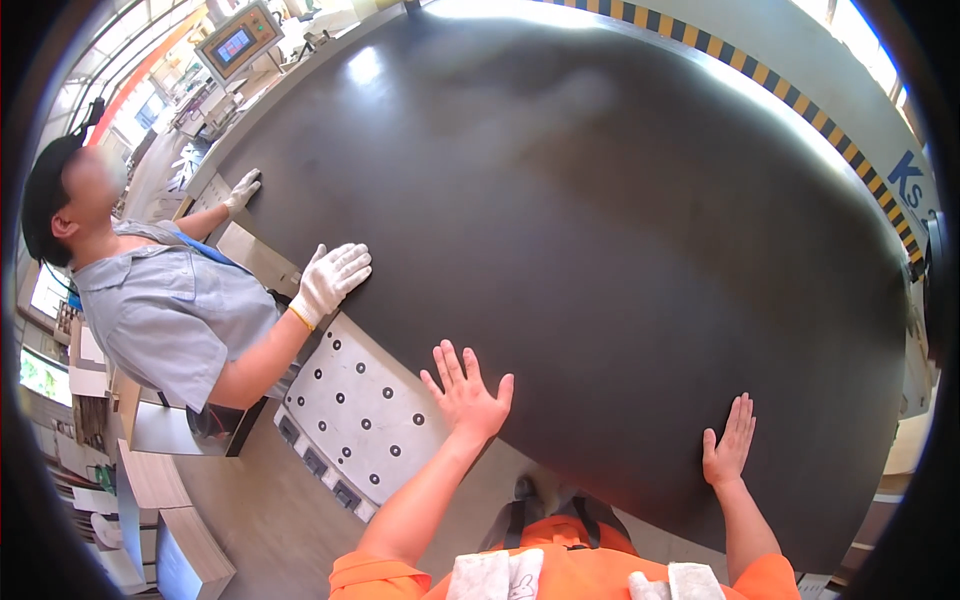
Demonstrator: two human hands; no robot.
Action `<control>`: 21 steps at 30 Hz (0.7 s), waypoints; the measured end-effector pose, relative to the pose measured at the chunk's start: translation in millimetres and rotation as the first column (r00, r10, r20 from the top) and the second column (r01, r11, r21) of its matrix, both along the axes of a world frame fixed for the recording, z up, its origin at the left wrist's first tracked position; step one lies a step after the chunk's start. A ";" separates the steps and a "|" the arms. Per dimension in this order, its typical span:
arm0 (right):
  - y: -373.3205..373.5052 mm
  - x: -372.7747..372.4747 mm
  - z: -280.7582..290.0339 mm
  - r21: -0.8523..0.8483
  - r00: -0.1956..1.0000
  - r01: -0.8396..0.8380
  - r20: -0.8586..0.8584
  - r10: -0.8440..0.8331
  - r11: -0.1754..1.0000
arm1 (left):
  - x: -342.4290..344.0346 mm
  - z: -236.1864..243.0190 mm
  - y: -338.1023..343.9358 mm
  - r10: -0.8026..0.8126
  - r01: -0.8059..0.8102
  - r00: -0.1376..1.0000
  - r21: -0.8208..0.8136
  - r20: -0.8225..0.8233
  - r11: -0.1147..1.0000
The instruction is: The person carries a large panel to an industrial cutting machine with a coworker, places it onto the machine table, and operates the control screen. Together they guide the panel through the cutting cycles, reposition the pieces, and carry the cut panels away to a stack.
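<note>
A large dark grey panel (560, 260) fills most of the view. Near its front edge, my left hand (472, 400) lies on it, fingers spread and pointing away from me. Farther right, my right hand (729, 450) rests flat on the same panel, its fingers stretched out and the thumb apart. Neither hand grasps anything. At the left, a co-worker in a grey shirt (170, 300) and dark cap has a gloved hand (335, 278) on the panel's left edge. Their other gloved hand (243, 190) touches the edge farther back.
Between the co-worker and me stands a light table section with round ball inserts (350, 410). Along the far side runs a machine beam with yellow-and-black striping (760, 75). A control box with a screen (238, 42) stands at the back left. Stacked boards (190, 550) lie at lower left.
</note>
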State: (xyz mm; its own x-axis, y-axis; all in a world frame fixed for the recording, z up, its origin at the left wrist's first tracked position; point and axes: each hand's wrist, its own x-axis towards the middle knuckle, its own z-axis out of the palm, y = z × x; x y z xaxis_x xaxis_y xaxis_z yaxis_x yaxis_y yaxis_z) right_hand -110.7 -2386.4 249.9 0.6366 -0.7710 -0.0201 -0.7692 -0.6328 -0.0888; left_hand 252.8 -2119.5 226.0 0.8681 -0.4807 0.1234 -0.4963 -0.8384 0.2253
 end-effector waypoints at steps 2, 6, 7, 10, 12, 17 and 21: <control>-13.7 3.2 -6.9 -0.009 1.000 0.002 0.012 -0.001 1.000 | 4.7 0.1 -11.4 -0.002 0.002 1.000 -0.004 -0.008 1.000; -49.9 11.7 -15.1 -0.053 1.000 0.010 0.021 -0.009 0.999 | 16.5 -0.8 -47.4 -0.025 0.024 0.999 -0.010 -0.020 1.000; -60.1 14.2 -17.7 -0.063 0.999 0.015 0.031 -0.013 0.998 | 20.7 -2.8 -57.7 -0.021 0.021 1.000 -0.006 -0.007 1.000; -93.4 26.7 -21.7 -0.079 0.998 0.049 0.036 -0.046 0.996 | 34.4 -10.2 -93.4 -0.053 0.053 0.998 0.016 0.017 0.998; -116.3 38.4 -21.9 -0.083 0.998 0.062 0.037 -0.059 0.995 | 43.6 -10.6 -116.4 -0.017 0.016 1.000 0.054 0.017 0.998; -178.1 70.8 -19.9 -0.054 0.994 0.112 0.003 -0.112 0.992 | 67.6 -15.3 -179.5 0.021 -0.024 0.999 0.089 0.035 0.996; -235.5 83.9 -13.5 -0.020 0.992 0.114 -0.048 -0.115 0.993 | 80.4 -11.5 -240.1 0.052 -0.052 0.999 0.206 0.007 0.977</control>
State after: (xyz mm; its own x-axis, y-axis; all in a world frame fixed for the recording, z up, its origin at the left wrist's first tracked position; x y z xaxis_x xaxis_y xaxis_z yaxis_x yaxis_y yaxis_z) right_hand -26.8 -2621.9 236.4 0.5428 -0.8391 -0.0358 -0.8397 -0.5416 -0.0391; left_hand 333.2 -2359.6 214.4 0.8924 -0.4503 0.0282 -0.4511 -0.8913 0.0446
